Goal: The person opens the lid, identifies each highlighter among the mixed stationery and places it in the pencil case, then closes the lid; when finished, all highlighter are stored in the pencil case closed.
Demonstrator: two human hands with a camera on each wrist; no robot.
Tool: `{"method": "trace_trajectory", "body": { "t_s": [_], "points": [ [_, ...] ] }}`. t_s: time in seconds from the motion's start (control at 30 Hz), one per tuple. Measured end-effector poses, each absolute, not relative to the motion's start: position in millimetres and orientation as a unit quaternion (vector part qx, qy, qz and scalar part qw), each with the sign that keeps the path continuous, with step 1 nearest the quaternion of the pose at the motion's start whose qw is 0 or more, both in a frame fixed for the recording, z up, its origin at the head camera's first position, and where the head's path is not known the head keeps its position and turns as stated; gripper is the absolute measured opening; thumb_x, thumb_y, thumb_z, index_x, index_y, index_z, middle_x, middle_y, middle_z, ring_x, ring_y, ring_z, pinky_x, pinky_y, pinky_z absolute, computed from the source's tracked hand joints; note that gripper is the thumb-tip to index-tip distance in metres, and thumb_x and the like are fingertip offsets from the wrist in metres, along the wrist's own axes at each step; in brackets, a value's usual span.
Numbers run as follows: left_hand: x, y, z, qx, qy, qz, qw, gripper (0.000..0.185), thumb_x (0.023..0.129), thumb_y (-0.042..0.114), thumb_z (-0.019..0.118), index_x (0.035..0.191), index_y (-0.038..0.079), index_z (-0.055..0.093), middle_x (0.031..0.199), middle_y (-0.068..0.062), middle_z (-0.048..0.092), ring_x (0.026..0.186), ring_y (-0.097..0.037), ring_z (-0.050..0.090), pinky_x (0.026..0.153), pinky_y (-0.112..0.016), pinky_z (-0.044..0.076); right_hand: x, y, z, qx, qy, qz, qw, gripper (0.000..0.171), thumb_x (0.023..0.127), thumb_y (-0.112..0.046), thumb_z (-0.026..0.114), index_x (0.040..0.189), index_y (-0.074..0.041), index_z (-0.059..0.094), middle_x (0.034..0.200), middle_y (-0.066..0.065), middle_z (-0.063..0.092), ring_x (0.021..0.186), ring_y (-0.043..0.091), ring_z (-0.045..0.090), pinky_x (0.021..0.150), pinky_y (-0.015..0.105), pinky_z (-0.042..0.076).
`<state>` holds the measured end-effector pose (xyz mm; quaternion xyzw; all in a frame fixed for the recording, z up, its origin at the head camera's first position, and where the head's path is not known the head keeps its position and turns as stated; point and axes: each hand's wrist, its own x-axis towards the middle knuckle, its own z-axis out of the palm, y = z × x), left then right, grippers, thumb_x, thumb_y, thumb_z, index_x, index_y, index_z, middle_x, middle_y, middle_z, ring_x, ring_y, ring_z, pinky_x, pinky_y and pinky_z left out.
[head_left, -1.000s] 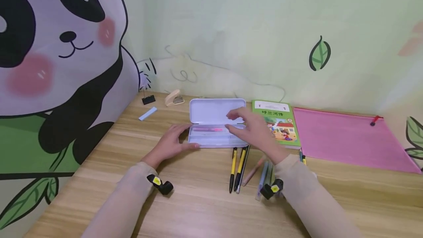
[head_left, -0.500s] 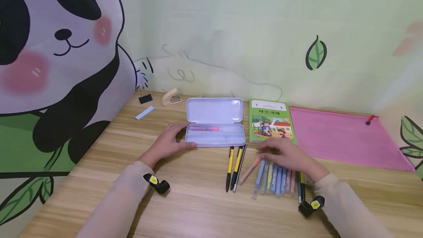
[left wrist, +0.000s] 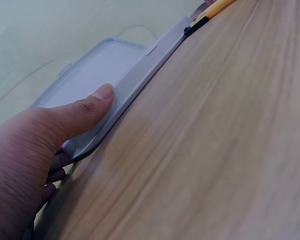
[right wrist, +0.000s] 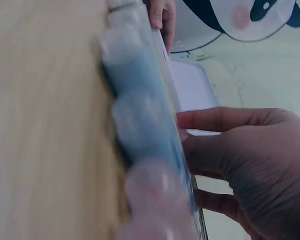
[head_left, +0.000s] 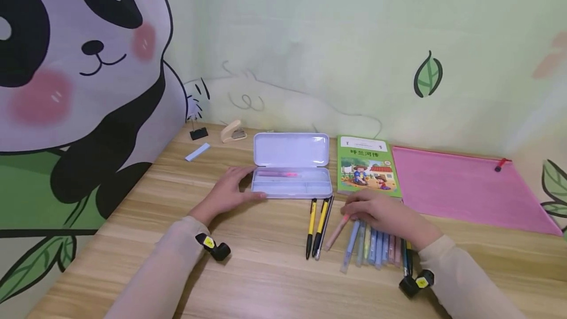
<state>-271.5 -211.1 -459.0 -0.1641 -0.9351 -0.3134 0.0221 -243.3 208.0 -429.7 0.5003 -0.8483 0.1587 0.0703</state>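
Gripping the left end of the open pencil case (head_left: 290, 149), the left hand (head_left: 226, 195) hooks its thumb over the front rim. Beside the markers (head_left: 373, 247), the right hand's (head_left: 383, 212) fingertips meet the pink pen's (head_left: 335, 234) far end on the table (head_left: 266, 270); whether they pinch it, I can't quite tell.

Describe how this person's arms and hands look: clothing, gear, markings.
The left sleeve and right sleeve are long, plain and pale beige. Each bears, at its hand end, a small black camera with a yellow label; the print is too small to read. The left hand and right hand are bare, with no gloves or rings showing. No cables are visible.
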Motion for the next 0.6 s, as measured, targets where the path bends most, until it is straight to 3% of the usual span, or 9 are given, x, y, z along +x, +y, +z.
{"method": "trace_trajectory", "body": {
  "t_s": [0.6],
  "points": [
    [-271.3,-209.6,-459.5,-0.159,-0.936,-0.313,0.018,0.101,0.076,0.073,0.072,0.154,0.015,0.042,0.153,-0.006,0.047,0.140,-0.029,0.038,0.115,-0.053,0.031,-239.2,204.1,-432.7,0.473,-0.868,0.118,0.098,0.019,0.092,-0.008,0.074,0.109,-0.014,0.070,0.113,0.000,0.065,0.104,0.017,0.065,0.088,0.034,0.057]
  ]
}}
